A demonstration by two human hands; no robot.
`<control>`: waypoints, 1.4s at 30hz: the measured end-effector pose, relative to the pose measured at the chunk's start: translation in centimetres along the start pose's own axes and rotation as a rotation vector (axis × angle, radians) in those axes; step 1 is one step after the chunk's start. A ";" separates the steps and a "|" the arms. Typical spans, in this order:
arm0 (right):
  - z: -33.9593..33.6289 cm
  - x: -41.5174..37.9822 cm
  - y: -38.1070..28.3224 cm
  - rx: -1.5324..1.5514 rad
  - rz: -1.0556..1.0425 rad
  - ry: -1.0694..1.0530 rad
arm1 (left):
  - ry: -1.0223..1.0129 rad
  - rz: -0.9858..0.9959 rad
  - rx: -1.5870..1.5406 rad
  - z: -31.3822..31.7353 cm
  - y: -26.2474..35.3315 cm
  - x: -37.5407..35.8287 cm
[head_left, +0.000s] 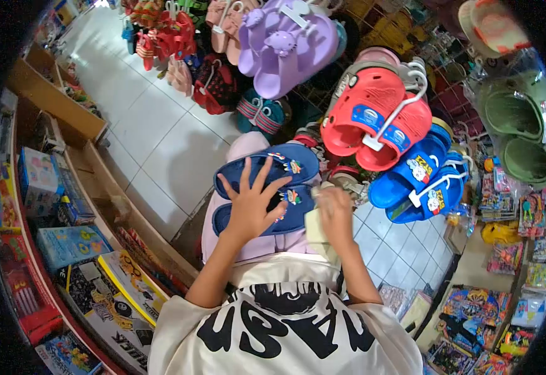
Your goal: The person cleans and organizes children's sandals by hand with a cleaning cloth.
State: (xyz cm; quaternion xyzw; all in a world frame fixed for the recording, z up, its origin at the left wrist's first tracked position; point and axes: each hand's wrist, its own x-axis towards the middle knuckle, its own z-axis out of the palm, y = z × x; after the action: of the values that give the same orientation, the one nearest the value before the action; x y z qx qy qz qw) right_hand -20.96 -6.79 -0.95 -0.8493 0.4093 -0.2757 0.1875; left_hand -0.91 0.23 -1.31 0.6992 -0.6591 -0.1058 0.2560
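Observation:
Two dark blue slippers [235,215] with small coloured figures on their straps lie side by side across my lap, on pink cloth. Spread over them is my left hand [251,203], its fingers apart and resting on the slippers. Just right of the slippers, my right hand [335,215] is closed round a pale yellow cloth [315,232], which hangs down beside the nearer slipper. The right fingertips are slightly blurred.
Red clogs [373,115], blue slippers [420,175] and purple slippers [288,44] hang ahead and to the right. Green clogs [517,112] hang far right. Shelves with boxed toys [76,247] line the left; packaged toys [476,306] stand at lower right.

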 end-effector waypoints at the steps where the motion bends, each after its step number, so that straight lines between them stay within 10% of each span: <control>1: 0.6 -0.7 -0.1 -0.086 -0.069 -0.077 | 0.001 0.000 0.005 0.0 0.1 -0.1; 5: -0.5 -1.9 -2.9 -0.053 -0.177 -0.403 | -0.001 0.012 0.041 0.1 0.0 -0.1; 11: -0.2 -1.4 -2.3 -0.031 -0.136 -0.165 | 0.001 -0.002 0.036 0.1 0.0 -0.2; 16: -2.2 -1.8 -1.9 0.112 -0.167 -0.429 | -0.010 0.029 0.031 0.0 0.1 -0.6; 24: 1.5 -0.5 -4.7 0.220 -0.050 0.069 | -0.171 0.012 0.073 -4.1 -0.5 -2.8; 42: 2.4 -2.3 -4.4 0.234 -0.062 0.006 | -0.192 0.074 0.093 -1.7 -1.1 -3.2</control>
State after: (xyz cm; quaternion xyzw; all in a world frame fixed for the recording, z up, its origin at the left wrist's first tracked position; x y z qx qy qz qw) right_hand -18.05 -2.09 -1.15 -0.8332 0.3483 -0.3296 0.2755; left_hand 0.56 3.77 -1.00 0.6723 -0.7100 -0.1322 0.1628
